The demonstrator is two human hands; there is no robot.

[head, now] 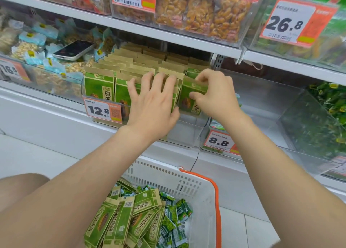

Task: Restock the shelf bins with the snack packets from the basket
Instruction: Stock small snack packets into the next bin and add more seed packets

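Lying nearest, at the bottom of the view, the white basket (187,184) with its orange handle (215,191) contains loose snack packets (119,219), green with brown paper edges, mixed with small green wrapped sweets (177,213). Both bare forearms stretch over the basket, forward and up toward the shelf.

The left hand (153,101) is turned palm-down against the front of the clear bin (187,133). Its fingers are spread and almost straight, their tips are laid over the top edges of the standing packets, and the thumb points to the right, low against the row. It seems to press the row rather than grasp it, but the palm hides the contact.

Just to the right, the right hand (215,92) has the wrist bent and the knuckles up. Its thumb and bent fingers are closed on a green packet (189,96), which stands a little tilted at the right end of the row, inside the same bin.

An orange price tag (102,110) reading 12.8 hangs on the bin front. Farther back, brown packet tops fill the bin in rows. In the neighbouring bin to the left, a phone (74,50) lies on pale blue packets.
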